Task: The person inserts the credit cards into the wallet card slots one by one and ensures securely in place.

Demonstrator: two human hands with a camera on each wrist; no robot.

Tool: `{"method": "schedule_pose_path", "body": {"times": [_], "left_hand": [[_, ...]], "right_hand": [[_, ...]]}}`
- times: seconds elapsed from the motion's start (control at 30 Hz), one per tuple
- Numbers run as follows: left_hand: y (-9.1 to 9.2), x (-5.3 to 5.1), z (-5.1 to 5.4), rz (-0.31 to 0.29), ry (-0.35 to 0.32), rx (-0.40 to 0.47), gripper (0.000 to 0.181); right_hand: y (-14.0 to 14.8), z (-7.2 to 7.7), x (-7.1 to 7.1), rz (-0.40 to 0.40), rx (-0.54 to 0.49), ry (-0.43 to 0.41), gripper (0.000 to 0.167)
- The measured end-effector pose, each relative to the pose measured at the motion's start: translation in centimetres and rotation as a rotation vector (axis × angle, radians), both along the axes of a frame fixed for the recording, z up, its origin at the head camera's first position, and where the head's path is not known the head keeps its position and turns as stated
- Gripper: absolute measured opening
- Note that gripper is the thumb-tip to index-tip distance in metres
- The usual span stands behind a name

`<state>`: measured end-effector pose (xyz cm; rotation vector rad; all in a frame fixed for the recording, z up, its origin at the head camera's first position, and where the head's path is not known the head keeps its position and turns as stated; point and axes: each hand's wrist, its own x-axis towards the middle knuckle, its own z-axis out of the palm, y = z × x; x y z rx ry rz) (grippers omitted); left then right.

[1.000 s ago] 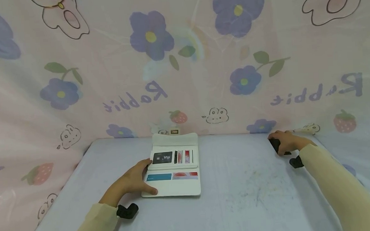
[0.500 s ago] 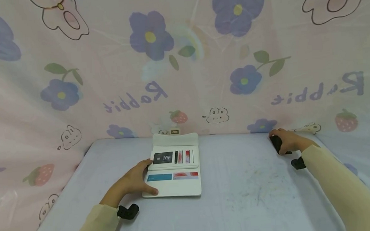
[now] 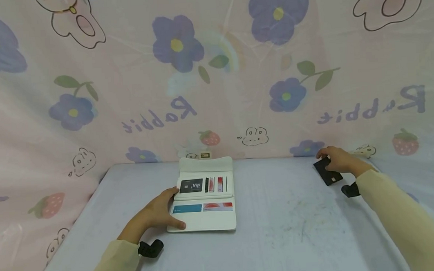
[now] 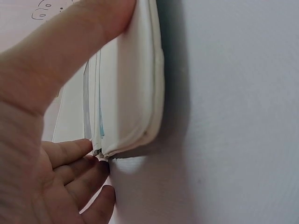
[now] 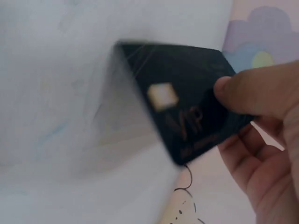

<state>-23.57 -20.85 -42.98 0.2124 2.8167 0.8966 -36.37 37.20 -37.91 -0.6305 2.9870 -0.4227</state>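
Observation:
A white wallet (image 3: 203, 223) lies unfolded on the table, with cards in its slots, among them a dark "Vip" card (image 3: 191, 186) and a blue card (image 3: 187, 208). My left hand (image 3: 156, 212) holds the wallet's left edge; its thumb rests on the lower panel and the fingers touch the side. In the left wrist view the thumb covers part of the wallet (image 4: 135, 93). Far to the right, my right hand (image 3: 338, 161) pinches a black card (image 3: 327, 172). The right wrist view shows this card (image 5: 187, 88) tilted, its gold chip and "VIP" lettering facing the camera.
A white cloth covers the table (image 3: 280, 214), with faint marks right of the wallet. Behind it hangs a pink printed curtain (image 3: 236, 89), meeting the table's back edge. Black wrist straps (image 3: 151, 248) show at both sleeves.
The right hand has lifted the black card off the table and tilted it, so more of its face shows. My left hand and the wallet have stayed in place.

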Motion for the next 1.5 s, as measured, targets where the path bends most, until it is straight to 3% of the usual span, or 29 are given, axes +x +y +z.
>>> {"method": "schedule_pose_path", "body": {"times": [0.27, 0.6, 0.9, 1.07, 1.27, 1.5], "left_hand": [[-0.1, 0.0, 0.2, -0.008, 0.000, -0.015, 0.126], [-0.1, -0.1, 0.1, -0.011, -0.005, -0.009, 0.126], [-0.1, -0.2, 0.0, -0.024, -0.006, -0.008, 0.127], [0.0, -0.4, 0.1, -0.027, 0.009, 0.002, 0.129], [0.1, -0.3, 0.1, -0.031, 0.015, -0.003, 0.129], [0.2, -0.2, 0.2, -0.036, 0.012, 0.001, 0.129]], "right_hand": [[-0.5, 0.3, 0.5, 0.003, -0.043, -0.078, 0.028], [-2.8, 1.3, 2.1, 0.044, -0.073, -0.047, 0.022], [-4.3, 1.7, 3.5, 0.068, -0.087, -0.062, 0.028], [-5.0, 1.9, 4.2, 0.083, -0.098, -0.031, 0.032], [-5.9, 1.7, 4.6, 0.096, -0.115, 0.018, 0.040], [-6.9, 1.8, 5.0, 0.104, -0.156, 0.003, 0.044]]}}
